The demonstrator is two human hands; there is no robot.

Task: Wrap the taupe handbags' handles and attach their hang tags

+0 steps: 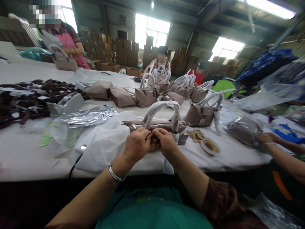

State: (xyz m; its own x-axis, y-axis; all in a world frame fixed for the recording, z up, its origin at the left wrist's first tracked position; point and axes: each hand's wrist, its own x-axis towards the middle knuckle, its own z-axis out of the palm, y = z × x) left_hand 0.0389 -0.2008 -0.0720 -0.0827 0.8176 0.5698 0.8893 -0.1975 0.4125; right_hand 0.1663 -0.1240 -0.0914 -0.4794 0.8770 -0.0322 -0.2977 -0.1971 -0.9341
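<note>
A taupe handbag (pixel 164 125) with white-wrapped handles (pixel 175 116) stands upright at the table's front edge. In front of it my left hand (pixel 138 143) and my right hand (pixel 165 143) meet, thumbs and fingers pinched closely together. What they pinch is too small to make out; a bit of tan shows just below the fingers. White sheeting (pixel 102 146) lies to the left of the bag. Close by on the right are a pile of tan tags (pixel 195 135) and a round white-rimmed roll (pixel 210 146).
Several taupe handbags (pixel 145 95) stand across the table's middle. Dark brown straps (pixel 30 95), a grey dispenser (pixel 65 104) and silvery film (pixel 92 115) lie left. A co-worker's hands (pixel 265 139) touch a plastic-wrapped bag (pixel 244 128) at right. Other people stand beyond the table.
</note>
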